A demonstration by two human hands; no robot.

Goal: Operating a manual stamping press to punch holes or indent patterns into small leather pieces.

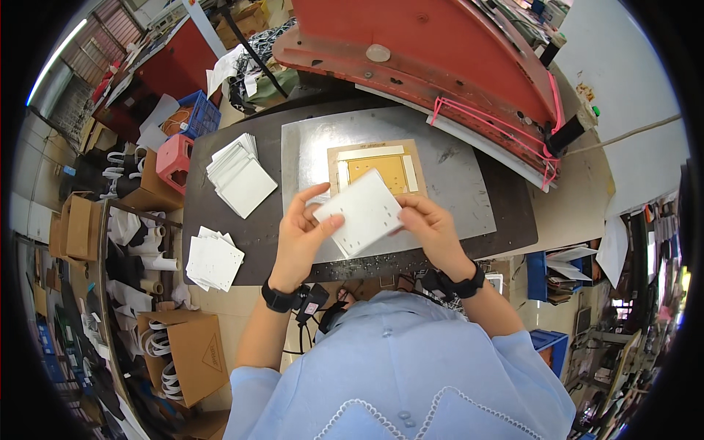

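My left hand (303,229) and my right hand (427,226) grip opposite sides of a white card (358,210) with small punched holes, thumbs on its face. The card is tilted and partly covers a yellow template (389,171) with pale strips on a brown board. That board lies on a grey metal sheet (463,205) on the dark table (513,222). To my left are a stack of white cards (242,174) and, nearer me, a smaller pile of punched cards (214,260).
A red press (418,51) with pink cords overhangs the table's back right. At the left stand a pink stool (172,163), a blue crate (188,112) and cardboard boxes (191,356). Blue bins (537,276) with sheets sit at the right below the table.
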